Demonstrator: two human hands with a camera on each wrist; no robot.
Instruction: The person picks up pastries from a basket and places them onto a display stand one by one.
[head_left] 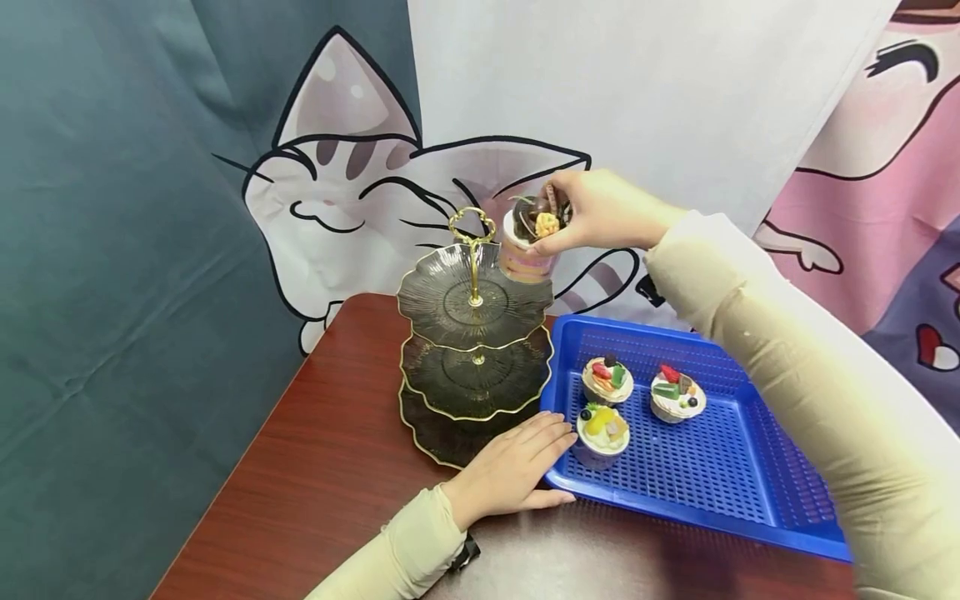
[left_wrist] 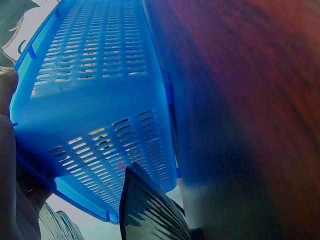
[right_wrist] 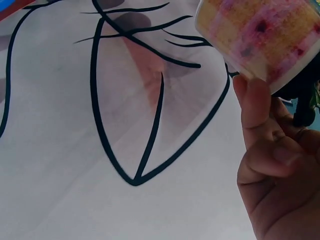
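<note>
Dessert cup (head_left: 525,254) held high in the right hand (head_left: 606,208), up by the top of the three-tier stand (head_left: 480,379)!
And it's a pinch grip: thumb and fingers close on the upper part of the cup, beside its dark, glossy topping, with the layered pink-and-yellow body hanging clear below the fingertips; whether its base touches the top tier, one cannot tell. Down on the surface (head_left: 300,483), the left hand (head_left: 517,467) lies over the corner of the blue basket (head_left: 712,471), fingers extended side by side, thumb apart, tips just beside a yellow-topped cup (head_left: 602,433) inside, with two more cups (head_left: 678,396) farther in.
</note>
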